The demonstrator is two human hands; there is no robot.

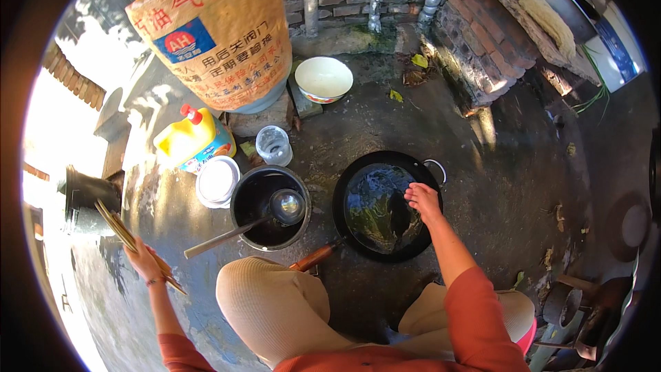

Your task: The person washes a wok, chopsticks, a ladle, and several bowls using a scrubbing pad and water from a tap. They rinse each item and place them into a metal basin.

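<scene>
My left hand (142, 263), at the lower left, grips a bundle of thin wooden sticks (119, 227). Over the right part of a black wok (356, 248) is my right hand (424, 200), with nothing seen in it and its fingers close together; whether it touches anything I cannot tell. Liquid with bright reflections lies in the wok, whose wooden handle (315, 257) points towards my knees. Left of the wok, a metal ladle (285, 206) rests in a dark pot (242, 227), its handle over the rim. A lidded white tub (218, 178) and a clear jar (273, 147) stand behind the pot.
A yellow oil jug (193, 137) and a gas cylinder in a printed cover (222, 41) stand at the upper left. An enamel bowl (324, 76) sits beside the cylinder. Brickwork (480, 36) rises at the upper right. A dark bucket (90, 206) is at the far left.
</scene>
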